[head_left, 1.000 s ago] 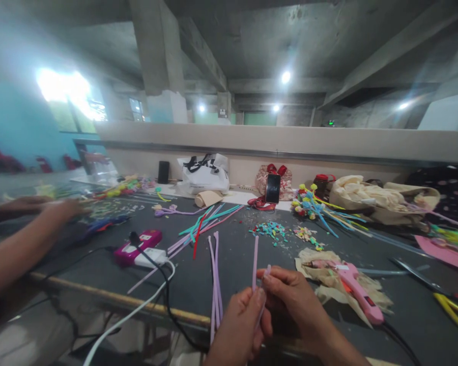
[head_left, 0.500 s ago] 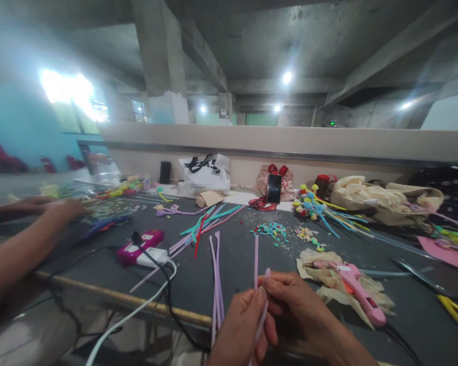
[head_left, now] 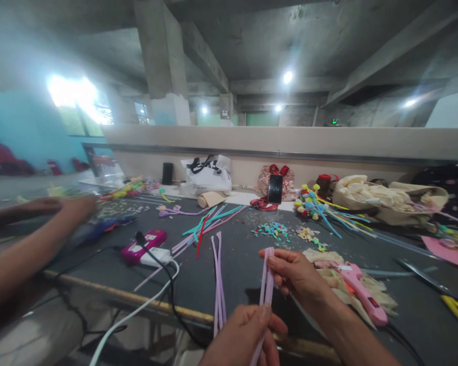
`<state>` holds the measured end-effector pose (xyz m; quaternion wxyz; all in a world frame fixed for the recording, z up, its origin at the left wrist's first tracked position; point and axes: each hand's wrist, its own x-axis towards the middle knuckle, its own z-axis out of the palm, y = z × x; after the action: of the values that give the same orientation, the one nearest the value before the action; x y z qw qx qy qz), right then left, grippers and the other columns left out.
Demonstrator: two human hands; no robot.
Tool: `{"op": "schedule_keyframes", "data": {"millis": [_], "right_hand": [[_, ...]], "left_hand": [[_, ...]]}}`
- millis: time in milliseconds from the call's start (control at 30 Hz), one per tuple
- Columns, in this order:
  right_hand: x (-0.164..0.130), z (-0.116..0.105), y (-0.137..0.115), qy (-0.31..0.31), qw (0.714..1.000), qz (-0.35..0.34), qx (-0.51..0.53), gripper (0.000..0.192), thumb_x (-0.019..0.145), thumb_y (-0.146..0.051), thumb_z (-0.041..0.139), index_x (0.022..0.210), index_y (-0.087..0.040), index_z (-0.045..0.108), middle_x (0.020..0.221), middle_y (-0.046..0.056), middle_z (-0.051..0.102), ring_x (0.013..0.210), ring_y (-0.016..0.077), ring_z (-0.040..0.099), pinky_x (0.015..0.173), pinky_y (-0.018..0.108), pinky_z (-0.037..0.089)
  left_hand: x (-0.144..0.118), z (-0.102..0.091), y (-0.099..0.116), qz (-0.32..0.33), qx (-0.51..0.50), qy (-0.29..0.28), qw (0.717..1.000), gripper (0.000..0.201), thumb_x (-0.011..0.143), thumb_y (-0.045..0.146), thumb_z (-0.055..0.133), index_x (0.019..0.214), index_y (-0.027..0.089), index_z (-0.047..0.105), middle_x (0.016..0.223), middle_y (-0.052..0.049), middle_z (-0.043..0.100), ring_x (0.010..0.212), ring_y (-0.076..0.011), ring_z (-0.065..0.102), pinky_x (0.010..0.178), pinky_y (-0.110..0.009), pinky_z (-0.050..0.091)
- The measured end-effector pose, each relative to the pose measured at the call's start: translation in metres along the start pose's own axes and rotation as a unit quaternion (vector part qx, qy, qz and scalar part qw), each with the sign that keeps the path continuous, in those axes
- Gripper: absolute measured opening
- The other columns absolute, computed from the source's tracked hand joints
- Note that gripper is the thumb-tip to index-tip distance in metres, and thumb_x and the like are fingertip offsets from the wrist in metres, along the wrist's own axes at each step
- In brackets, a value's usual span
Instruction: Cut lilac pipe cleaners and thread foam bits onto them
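Pale purple pipe cleaners (head_left: 266, 282) stand side by side in front of me, their top ends level. My right hand (head_left: 295, 272) pinches them near the top between thumb and fingers. Lower down, my left hand (head_left: 246, 333) is closed around the same pipe cleaners, whose bottom ends run out of view. Left of my hands lies a small bunch of purple pipe cleaners (head_left: 219, 279). A pink hot glue gun (head_left: 361, 292) rests on crumpled paper to the right of my right hand.
Small blue-green pieces (head_left: 273, 231) lie beyond my hands. Scissors with yellow handles (head_left: 456, 310) are at the right edge. A magenta power strip (head_left: 143, 246) with trailing cables sits left. A propped phone (head_left: 275, 189) stands behind. Another person's arms (head_left: 41, 249) work at far left.
My right hand has moved up and away from my left, along the pipe cleaners. The stem that stood apart now lies alongside the others, tops together. My left hand has lowered slightly.
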<state>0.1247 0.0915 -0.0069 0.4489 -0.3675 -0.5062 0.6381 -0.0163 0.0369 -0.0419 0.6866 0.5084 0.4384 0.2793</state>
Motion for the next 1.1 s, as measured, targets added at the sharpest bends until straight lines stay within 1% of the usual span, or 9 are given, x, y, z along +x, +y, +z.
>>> {"op": "schedule_keyframes", "data": {"millis": [200, 300, 400, 533, 600, 667, 767, 867, 1100], "right_hand": [[-0.005, -0.001, 0.004, -0.027, 1.0, 0.0, -0.008, 0.02, 0.068, -0.03, 0.063, 0.078, -0.013, 0.064, 0.045, -0.006, 0.046, 0.034, 0.0017, 0.037, 0.03, 0.012, 0.026], [-0.008, 0.001, 0.006, -0.029, 1.0, 0.007, -0.006, 0.019, 0.068, -0.029, 0.063, 0.074, -0.012, 0.064, 0.044, -0.005, 0.049, 0.035, 0.003, 0.04, 0.032, 0.013, 0.028], [-0.013, 0.009, 0.007, -0.032, 0.999, 0.02, 0.0, 0.017, 0.067, -0.027, 0.064, 0.072, -0.011, 0.064, 0.049, -0.003, 0.053, 0.041, 0.004, 0.045, 0.04, 0.015, 0.033], [-0.018, 0.019, 0.007, -0.042, 0.999, 0.027, -0.008, 0.018, 0.067, -0.029, 0.063, 0.071, -0.011, 0.062, 0.053, -0.003, 0.051, 0.043, 0.0043, 0.044, 0.044, 0.017, 0.032], [-0.018, 0.019, 0.005, -0.003, 0.997, -0.003, -0.082, 0.022, 0.069, -0.03, 0.061, 0.084, -0.014, 0.061, 0.059, -0.003, 0.053, 0.046, 0.0061, 0.044, 0.044, 0.019, 0.033], [-0.019, 0.016, 0.001, 0.042, 0.977, -0.089, -0.187, 0.032, 0.071, -0.027, 0.057, 0.102, -0.019, 0.057, 0.08, 0.001, 0.057, 0.061, 0.0098, 0.05, 0.053, 0.021, 0.038], [-0.02, 0.012, -0.003, 0.001, 0.937, -0.194, -0.291, 0.033, 0.079, -0.024, 0.047, 0.112, -0.025, 0.051, 0.099, 0.002, 0.054, 0.086, 0.0142, 0.051, 0.072, 0.026, 0.04], [-0.023, 0.013, -0.002, -0.053, 0.924, -0.187, -0.328, 0.028, 0.083, -0.022, 0.04, 0.105, -0.023, 0.058, 0.09, 0.002, 0.06, 0.085, 0.0142, 0.053, 0.074, 0.026, 0.039], [-0.027, 0.021, 0.007, -0.053, 0.953, -0.158, -0.253, 0.026, 0.082, -0.027, 0.044, 0.099, -0.022, 0.063, 0.084, 0.003, 0.063, 0.08, 0.0146, 0.056, 0.071, 0.025, 0.04]], "left_hand": [[-0.001, -0.002, -0.006, -0.007, 0.047, -0.013, 0.999, 0.058, 0.066, 0.063, 0.04, 0.076, 0.01, 0.06, 0.047, 0.001, 0.053, 0.038, -0.0054, 0.039, 0.04, -0.018, 0.024], [-0.001, -0.001, -0.005, 0.002, -0.024, -0.022, 0.999, 0.053, 0.064, 0.061, 0.046, 0.084, 0.012, 0.053, 0.055, 0.0, 0.058, 0.042, -0.0064, 0.047, 0.041, -0.017, 0.029], [-0.001, -0.001, 0.002, 0.026, -0.094, 0.004, 0.995, 0.044, 0.068, 0.057, 0.045, 0.086, 0.017, 0.047, 0.06, 0.001, 0.06, 0.042, -0.0085, 0.052, 0.039, -0.018, 0.034], [0.001, -0.003, 0.009, 0.018, -0.046, 0.023, 0.999, 0.043, 0.069, 0.059, 0.042, 0.067, 0.016, 0.048, 0.035, 0.008, 0.043, 0.024, -0.0036, 0.03, 0.029, -0.016, 0.022], [0.001, -0.005, 0.009, 0.029, -0.028, 0.027, 0.999, 0.044, 0.068, 0.059, 0.043, 0.067, 0.016, 0.05, 0.033, 0.011, 0.038, 0.022, -0.0017, 0.021, 0.028, -0.016, 0.015], [0.0, -0.006, 0.008, 0.037, -0.025, 0.018, 0.999, 0.043, 0.067, 0.059, 0.045, 0.069, 0.016, 0.051, 0.034, 0.011, 0.039, 0.023, -0.0015, 0.021, 0.029, -0.016, 0.013], [-0.001, -0.006, 0.005, 0.031, -0.015, -0.017, 0.999, 0.046, 0.064, 0.061, 0.046, 0.068, 0.016, 0.051, 0.034, 0.009, 0.041, 0.025, -0.0022, 0.025, 0.031, -0.017, 0.013], [0.0, -0.004, 0.001, 0.028, -0.01, -0.035, 0.999, 0.05, 0.062, 0.066, 0.043, 0.06, 0.016, 0.049, 0.034, 0.008, 0.041, 0.026, -0.0027, 0.024, 0.032, -0.018, 0.012], [0.003, -0.004, -0.004, 0.024, 0.024, -0.021, 0.999, 0.055, 0.061, 0.07, 0.039, 0.045, 0.018, 0.043, 0.028, 0.008, 0.029, 0.029, -0.0031, 0.02, 0.034, -0.019, 0.01]]}}
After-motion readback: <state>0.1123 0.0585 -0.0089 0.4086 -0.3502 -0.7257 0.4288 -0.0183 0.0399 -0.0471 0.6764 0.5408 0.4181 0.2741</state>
